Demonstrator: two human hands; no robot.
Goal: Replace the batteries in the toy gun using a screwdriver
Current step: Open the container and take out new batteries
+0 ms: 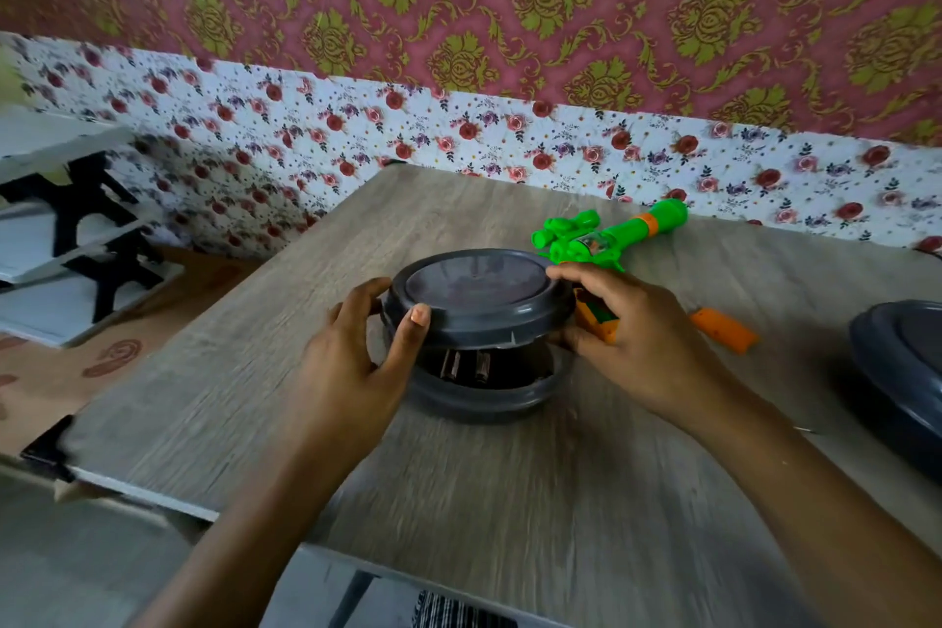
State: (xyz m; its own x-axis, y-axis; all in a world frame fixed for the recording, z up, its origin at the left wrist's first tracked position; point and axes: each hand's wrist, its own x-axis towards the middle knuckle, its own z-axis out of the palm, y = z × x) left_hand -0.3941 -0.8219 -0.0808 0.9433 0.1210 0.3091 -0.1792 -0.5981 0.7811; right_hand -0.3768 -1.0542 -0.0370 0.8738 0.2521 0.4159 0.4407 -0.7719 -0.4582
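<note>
Over the grey tub (484, 398), both hands grip the lid (479, 301), left hand (357, 352) and right hand (627, 337) curled round its rim, batteries (466, 365) showing beneath. Toy gun (611, 240) lies just behind on the worktop (509, 500). Tilt that lid carelessly and the tub could tip, scattering batteries.

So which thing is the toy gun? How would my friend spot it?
Start at the wooden table and find the dark grey round container whose lid both hands hold. Just behind it, toward the flowery wall, lies the toy gun. It is the only bright green thing there, with an orange ring near its far end.
</note>
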